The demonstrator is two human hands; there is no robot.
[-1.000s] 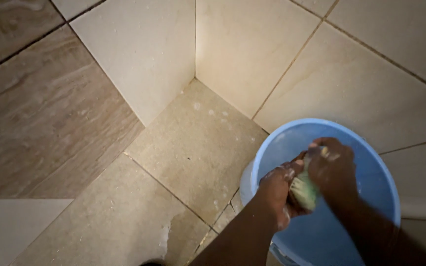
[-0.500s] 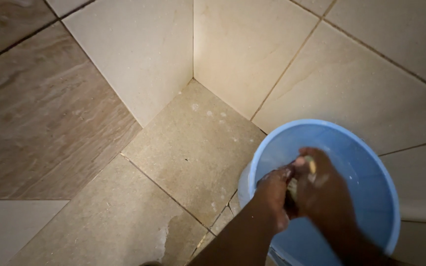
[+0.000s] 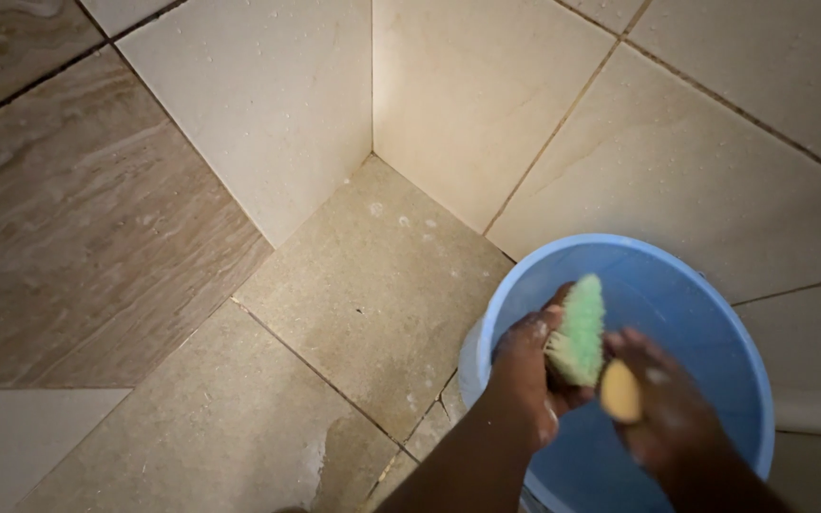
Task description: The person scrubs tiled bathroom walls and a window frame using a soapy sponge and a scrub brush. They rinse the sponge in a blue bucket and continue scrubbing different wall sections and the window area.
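Green scrub brush (image 3: 580, 332) sits gripped in the left hand (image 3: 527, 366), lower right of the frame, over the blue bucket (image 3: 715, 294); the right hand (image 3: 662, 413) pinches a yellow soap piece (image 3: 620, 391) just beside it, pale tiles (image 3: 268, 104) behind.

Two cream wall tiles (image 3: 268, 104) meet at an inside corner, their vertical joint running down to the floor. To the right, more cream wall tiles (image 3: 696, 171) are crossed by dark grout lines. The beige floor tiles (image 3: 372, 285) in that corner carry pale specks, and a wet patch (image 3: 320, 456) shows at the near edge. At the left lies a brown streaked tile (image 3: 78, 228).
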